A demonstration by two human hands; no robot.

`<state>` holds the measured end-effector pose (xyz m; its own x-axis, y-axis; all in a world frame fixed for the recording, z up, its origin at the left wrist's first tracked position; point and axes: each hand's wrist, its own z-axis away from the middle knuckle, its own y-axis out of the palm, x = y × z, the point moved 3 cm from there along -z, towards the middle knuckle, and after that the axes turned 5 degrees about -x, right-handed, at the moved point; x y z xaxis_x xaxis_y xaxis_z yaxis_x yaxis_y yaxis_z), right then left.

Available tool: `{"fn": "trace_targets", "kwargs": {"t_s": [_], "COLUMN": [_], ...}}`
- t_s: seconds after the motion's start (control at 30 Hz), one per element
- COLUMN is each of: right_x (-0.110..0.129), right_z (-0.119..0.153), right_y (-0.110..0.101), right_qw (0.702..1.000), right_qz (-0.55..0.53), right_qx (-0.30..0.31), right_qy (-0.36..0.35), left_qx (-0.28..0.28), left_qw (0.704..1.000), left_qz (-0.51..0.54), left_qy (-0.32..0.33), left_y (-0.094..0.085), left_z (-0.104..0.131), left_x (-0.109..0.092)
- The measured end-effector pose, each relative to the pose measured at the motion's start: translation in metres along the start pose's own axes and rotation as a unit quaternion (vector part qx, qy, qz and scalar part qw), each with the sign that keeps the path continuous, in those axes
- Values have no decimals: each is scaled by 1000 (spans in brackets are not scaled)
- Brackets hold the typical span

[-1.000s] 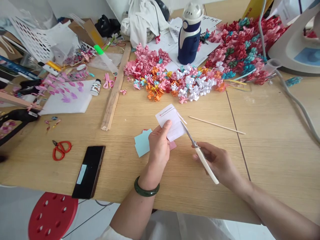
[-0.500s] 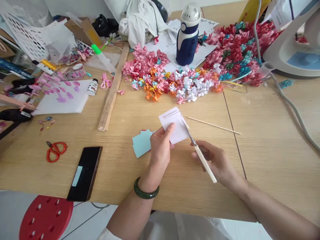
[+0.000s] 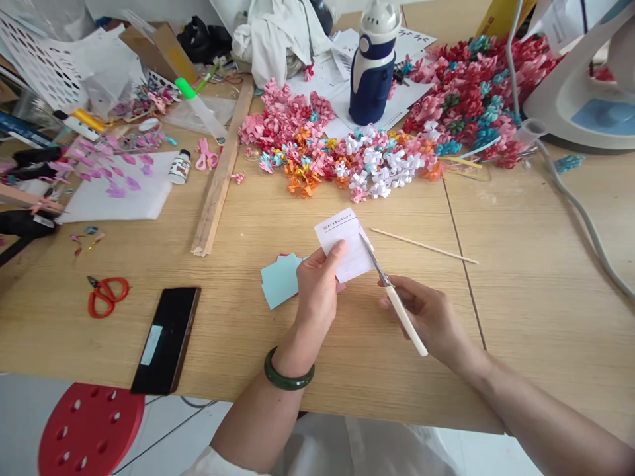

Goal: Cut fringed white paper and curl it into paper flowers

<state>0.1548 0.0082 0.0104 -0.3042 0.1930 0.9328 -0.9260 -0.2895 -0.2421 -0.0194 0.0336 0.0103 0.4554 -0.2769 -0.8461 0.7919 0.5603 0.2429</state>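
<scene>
My left hand [image 3: 317,284] pinches a white paper card [image 3: 350,241] between thumb and fingers; a line of small print runs along its far edge. In my right hand [image 3: 426,314] is a pair of white-handled scissors [image 3: 404,320], their blades at the card's right edge. How far apart the blades stand is hard to make out. Light blue paper pieces [image 3: 278,281] lie on the table partly beneath my left hand, with a bit of red and pink paper showing by them. To the right of the card rests a thin wooden stick [image 3: 424,246].
A wooden bar [image 3: 218,185] lies left of the card. Heaps of ribbon flowers [image 3: 381,165] spread behind it, near a blue bottle [image 3: 371,86]. A phone [image 3: 166,340] and red-handled snips [image 3: 108,295] lie at left. A grey cable [image 3: 585,211] curves down the right side.
Both hands, the card and the scissors hold almost the same pose. The whole view has shifted slightly.
</scene>
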Motion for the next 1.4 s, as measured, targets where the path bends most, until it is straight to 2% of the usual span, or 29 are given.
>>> {"fn": "trace_targets", "kwargs": {"t_s": [0.23, 0.4, 0.67, 1.27, 1.4], "right_x": [5, 5, 4, 3, 9], "right_z": [0, 0, -3, -3, -3], "right_y": [-1, -2, -4, -3, -4], "right_qw": [1000, 1000, 1000, 1000, 1000], "right_qz": [2, 10, -4, -15, -8], "right_qx": [11, 14, 1, 0, 22], "right_qy": [-5, -9, -19, -6, 0], "left_qx": [-14, 0, 67, 62, 26], "left_qw": [1000, 1000, 997, 997, 999], "left_qz": [-10, -18, 35, 36, 19], "left_qy": [-17, 1, 35, 26, 17], "left_y": [0, -1, 7, 8, 3], "left_z": [2, 2, 6, 6, 3], "left_x": [-3, -1, 4, 4, 1]}}
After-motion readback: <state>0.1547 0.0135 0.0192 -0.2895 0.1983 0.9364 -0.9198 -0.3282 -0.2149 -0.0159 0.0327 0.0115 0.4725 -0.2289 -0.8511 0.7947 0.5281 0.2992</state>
